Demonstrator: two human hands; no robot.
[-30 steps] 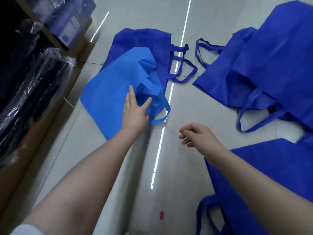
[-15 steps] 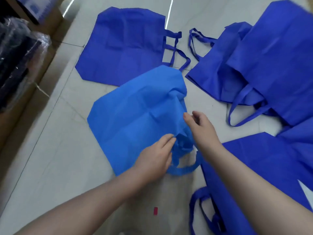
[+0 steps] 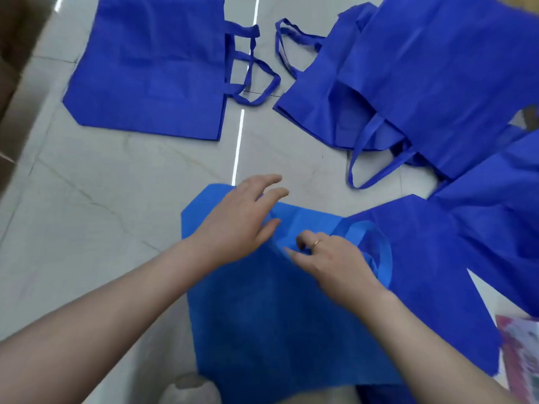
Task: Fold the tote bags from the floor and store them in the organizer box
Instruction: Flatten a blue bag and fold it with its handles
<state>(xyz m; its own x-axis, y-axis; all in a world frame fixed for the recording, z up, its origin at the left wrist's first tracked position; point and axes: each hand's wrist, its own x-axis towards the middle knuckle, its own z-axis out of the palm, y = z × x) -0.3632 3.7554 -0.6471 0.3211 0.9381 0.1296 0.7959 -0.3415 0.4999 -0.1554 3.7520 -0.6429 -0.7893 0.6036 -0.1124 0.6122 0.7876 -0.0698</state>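
A light blue tote bag (image 3: pixel 262 325) lies flat on the tiled floor right in front of me, its handles (image 3: pixel 376 252) looped at its right side. My left hand (image 3: pixel 242 220) hovers over the bag's far edge with fingers spread and holding nothing. My right hand (image 3: pixel 329 263), wearing a ring, rests on the bag near the handles with fingers curled; blur hides whether it pinches the fabric. The organizer box is not in view.
A dark blue tote (image 3: pixel 151 68) lies flat at the far left, several more dark blue totes (image 3: pixel 437 77) are heaped at the far right, and another (image 3: pixel 455 258) lies under the light bag's right side. Brown cartons (image 3: pixel 11 83) line the left edge. A pink printed sheet (image 3: pixel 522 354) is at the lower right.
The light blue bag has been pulled toward me and now lies flatter and closer. My left hand let go of it and moved up over its far edge; my right hand shifted onto the fabric near the handles.
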